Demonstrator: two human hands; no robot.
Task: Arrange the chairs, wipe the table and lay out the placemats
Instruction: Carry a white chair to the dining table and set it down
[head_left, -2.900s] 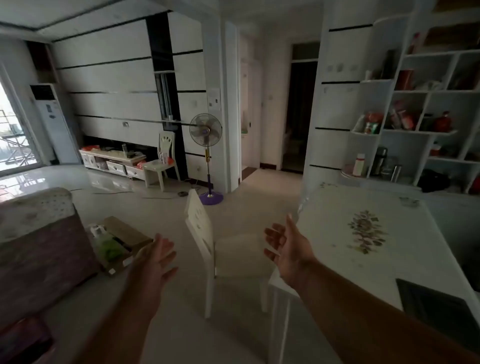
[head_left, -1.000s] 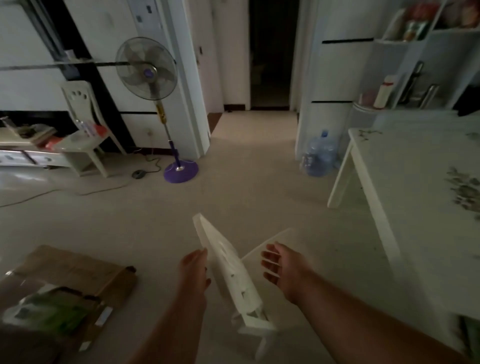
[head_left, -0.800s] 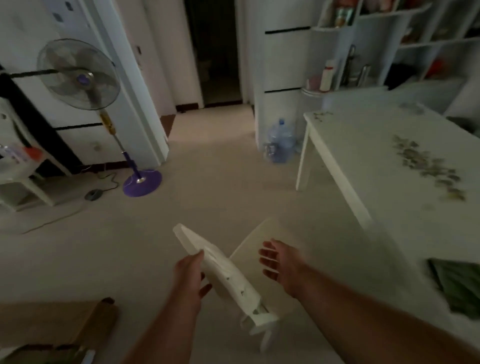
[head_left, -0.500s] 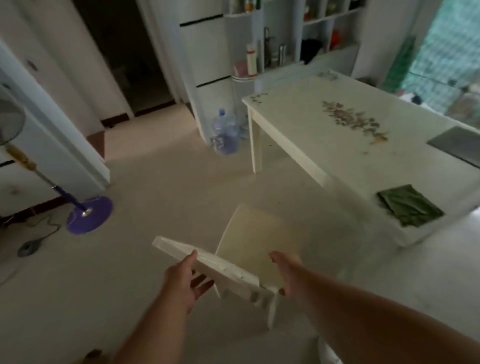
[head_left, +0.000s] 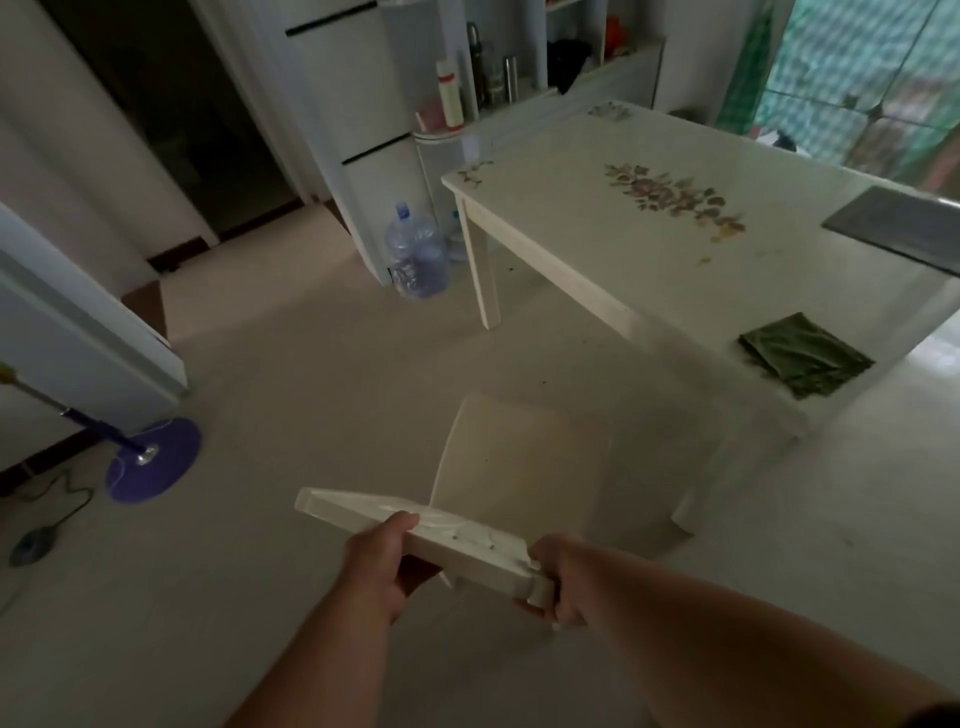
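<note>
A white chair (head_left: 524, 467) stands on the floor just in front of me, its seat facing the table. My left hand (head_left: 382, 564) grips the top of its backrest near the middle. My right hand (head_left: 558, 577) grips the backrest's right corner. The white table (head_left: 613, 239) with a flower pattern stands to the right, beyond the chair. A folded green cloth (head_left: 805, 356) lies near the table's front corner. A dark grey placemat (head_left: 898, 228) lies at the table's right edge.
A large water bottle (head_left: 415, 254) stands on the floor by the table's far leg. A fan's purple base (head_left: 153, 460) and its cord sit at the left. White shelves (head_left: 493, 67) with bottles line the wall behind the table. A dark doorway opens at the upper left.
I have stepped up to the chair and turned right toward the table. Both hands, open before, have closed on the chair's backrest, and the chair has turned with its seat toward the table.
</note>
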